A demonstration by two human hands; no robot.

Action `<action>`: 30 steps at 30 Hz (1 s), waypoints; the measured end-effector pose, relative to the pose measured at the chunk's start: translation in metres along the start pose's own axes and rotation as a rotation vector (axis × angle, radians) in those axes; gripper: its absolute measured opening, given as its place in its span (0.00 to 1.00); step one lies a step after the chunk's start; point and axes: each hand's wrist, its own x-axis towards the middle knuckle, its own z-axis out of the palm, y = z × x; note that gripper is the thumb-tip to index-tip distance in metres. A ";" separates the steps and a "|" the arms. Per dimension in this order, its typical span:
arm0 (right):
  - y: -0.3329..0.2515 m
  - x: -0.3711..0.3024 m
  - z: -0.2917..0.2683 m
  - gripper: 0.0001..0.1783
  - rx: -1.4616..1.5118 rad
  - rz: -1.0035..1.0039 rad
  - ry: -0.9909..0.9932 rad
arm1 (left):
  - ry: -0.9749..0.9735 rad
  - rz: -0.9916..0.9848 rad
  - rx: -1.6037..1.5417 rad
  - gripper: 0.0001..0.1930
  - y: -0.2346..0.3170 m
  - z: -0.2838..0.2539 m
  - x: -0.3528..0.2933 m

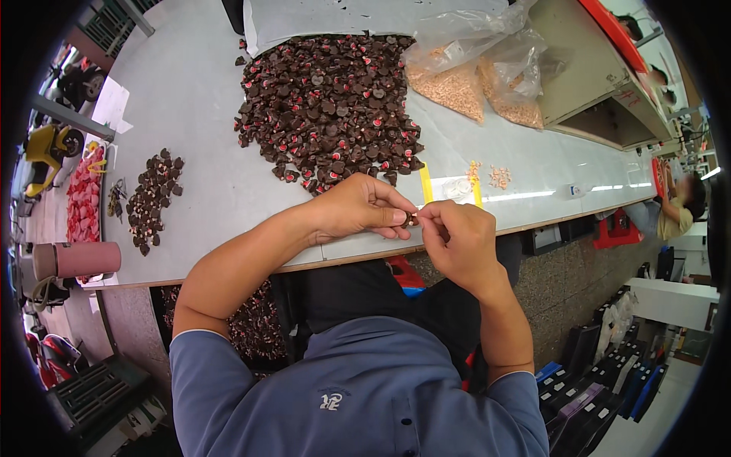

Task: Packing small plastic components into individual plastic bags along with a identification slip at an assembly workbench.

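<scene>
Just over the table's near edge, my left hand (358,207) pinches a small dark brown piece (410,219) between thumb and fingers. Light specks show on this piece. Meeting it from the other side, my right hand (461,238) has its thumb and forefinger pressed together at the piece; whatever they grip is too small to name. Beyond my hands spreads a large heap of similar dark brown pieces (327,107), many with red-and-white marks. Small beige bits (499,177) lie past my right hand, beside a white round item (458,187) between yellow tape strips.
Two clear bags of beige bits (449,87) stand at the back right, next to a metal cabinet (601,84). A smaller dark pile (154,198) lies left, near a pink tumbler (87,260). Another person (681,204) sits at the far right.
</scene>
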 end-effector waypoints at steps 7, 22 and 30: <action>0.000 -0.001 0.006 0.05 -0.031 -0.034 -0.024 | -0.030 0.021 0.012 0.15 -0.003 -0.002 0.001; 0.012 -0.002 0.004 0.09 0.822 0.597 -0.285 | -0.073 0.006 0.061 0.13 0.003 -0.005 -0.002; 0.052 -0.031 -0.008 0.04 0.645 0.528 0.538 | -0.044 0.065 0.157 0.17 0.009 -0.006 -0.009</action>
